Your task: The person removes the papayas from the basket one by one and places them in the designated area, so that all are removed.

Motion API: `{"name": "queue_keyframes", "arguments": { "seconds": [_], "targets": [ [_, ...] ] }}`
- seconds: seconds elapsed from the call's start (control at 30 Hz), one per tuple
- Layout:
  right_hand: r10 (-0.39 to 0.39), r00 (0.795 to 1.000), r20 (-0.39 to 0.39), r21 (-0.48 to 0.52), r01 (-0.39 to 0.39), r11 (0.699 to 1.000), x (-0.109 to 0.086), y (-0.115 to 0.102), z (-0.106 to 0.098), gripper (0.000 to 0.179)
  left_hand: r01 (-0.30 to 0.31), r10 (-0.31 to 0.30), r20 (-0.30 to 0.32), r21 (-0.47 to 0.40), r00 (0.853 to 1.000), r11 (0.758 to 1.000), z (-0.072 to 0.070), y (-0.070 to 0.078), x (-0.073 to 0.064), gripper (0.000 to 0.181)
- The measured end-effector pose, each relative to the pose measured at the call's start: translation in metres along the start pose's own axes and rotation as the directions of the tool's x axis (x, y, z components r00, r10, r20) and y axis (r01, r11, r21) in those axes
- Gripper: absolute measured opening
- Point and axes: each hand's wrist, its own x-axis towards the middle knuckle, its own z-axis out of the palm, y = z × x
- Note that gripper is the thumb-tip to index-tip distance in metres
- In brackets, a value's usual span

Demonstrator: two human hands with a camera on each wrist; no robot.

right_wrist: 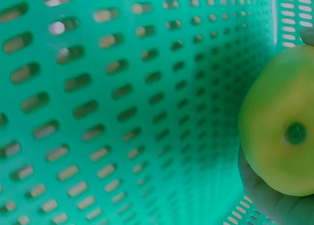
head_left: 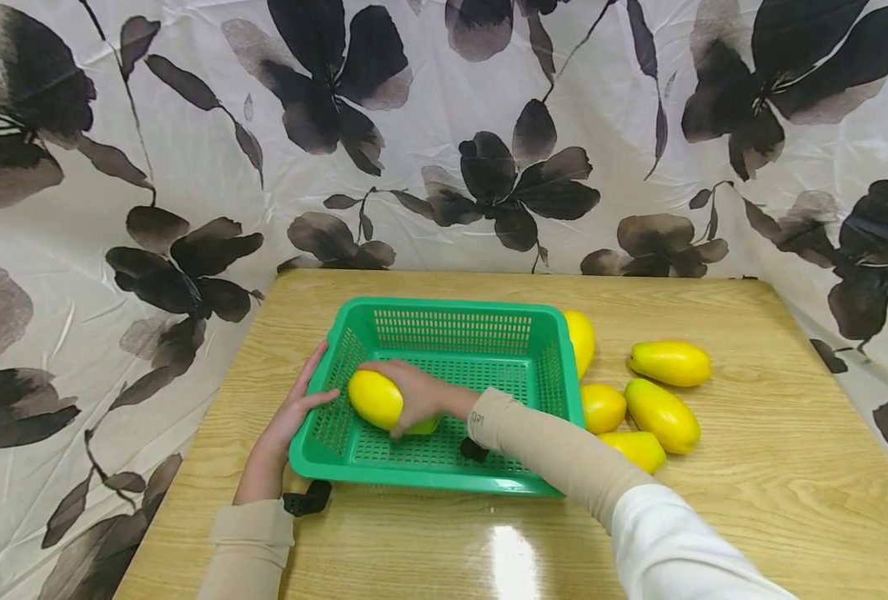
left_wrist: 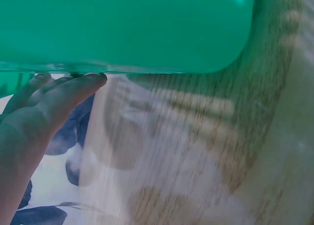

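A yellow papaya (head_left: 376, 399) with a greenish end is inside the green plastic basket (head_left: 444, 481), near its left wall. My right hand (head_left: 416, 393) grips the papaya from above, with the thumb on the near side. In the right wrist view, the round green stem end of the papaya (right_wrist: 274, 122) faces the camera, and part of the hand (right_wrist: 274, 200) curves beneath it. At the basket's left side, my left hand (head_left: 289, 421) holds the rim, thumb over it and fingers along the outside. The left wrist view shows those fingers (left_wrist: 64, 97) under the rim.
Several more papayas lie on the wooden table (head_left: 774, 417) right of the basket, among them one papaya (head_left: 671, 363) at the back and another papaya (head_left: 663, 416) in front of it. A floral cloth (head_left: 444, 167) hangs behind the table and along its sides.
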Motion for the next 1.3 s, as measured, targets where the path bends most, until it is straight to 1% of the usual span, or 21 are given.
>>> {"name": "queue_keyframes", "arguments": {
  "seconds": [0.1,0.27,0.33,0.37,0.5,0.6,0.73,0.83,1.0,1.1,1.23,1.3],
  "targets": [
    [-0.022,1.000,0.001,0.010,0.022,1.000,-0.001,0.000,-0.007,0.102,0.004,-0.004,-0.008,0.026,1.000,1.000,0.000,0.000,0.000,0.067],
    [-0.031,0.999,0.007,0.045,0.031,0.998,-0.004,0.001,-0.018,0.102,-0.014,0.015,-0.011,0.055,1.000,0.998,-0.010,-0.017,0.008,0.067],
    [-0.032,0.999,0.001,0.047,0.032,0.998,-0.005,0.000,-0.023,0.101,-0.017,0.018,-0.013,0.067,1.000,0.998,-0.013,-0.022,0.010,0.066],
    [-0.038,0.999,-0.003,0.043,0.038,0.998,-0.006,-0.001,-0.026,0.101,-0.015,0.016,-0.016,0.073,1.000,0.997,-0.012,-0.020,0.009,0.066],
    [-0.075,0.997,-0.030,0.003,0.075,0.997,-0.011,-0.007,-0.040,0.100,-0.013,0.014,-0.015,0.048,1.000,0.999,-0.004,-0.008,0.004,0.067],
    [-0.099,0.994,-0.035,-0.002,0.099,0.995,-0.017,-0.012,-0.053,0.099,-0.010,0.010,-0.019,0.033,1.000,0.999,0.001,-0.002,0.001,0.068],
    [-0.123,0.991,-0.049,0.003,0.123,0.992,-0.027,-0.013,-0.069,0.099,0.008,-0.007,-0.030,0.033,1.000,0.999,0.003,0.001,0.000,0.069],
    [-0.135,0.989,-0.065,0.000,0.135,0.991,-0.036,-0.012,-0.080,0.099,0.006,-0.005,-0.034,0.024,0.999,1.000,0.003,0.000,0.001,0.069],
    [-0.114,0.991,-0.074,-0.009,0.114,0.993,-0.054,-0.007,-0.095,0.099,-0.014,0.015,-0.032,0.019,0.999,1.000,0.001,-0.004,0.001,0.069],
    [-0.096,0.993,-0.072,-0.013,0.095,0.995,-0.065,-0.005,-0.104,0.099,-0.023,0.024,-0.027,0.039,0.999,0.999,-0.003,-0.011,0.003,0.068],
    [-0.063,0.996,-0.066,0.015,0.064,0.998,-0.081,-0.004,-0.117,0.098,-0.027,0.030,-0.029,0.088,0.999,0.996,-0.010,-0.021,0.007,0.067],
    [-0.044,0.997,-0.070,0.022,0.046,0.999,-0.089,-0.003,-0.123,0.097,-0.031,0.034,-0.028,0.097,0.999,0.995,-0.012,-0.024,0.008,0.066]
  ]
}}
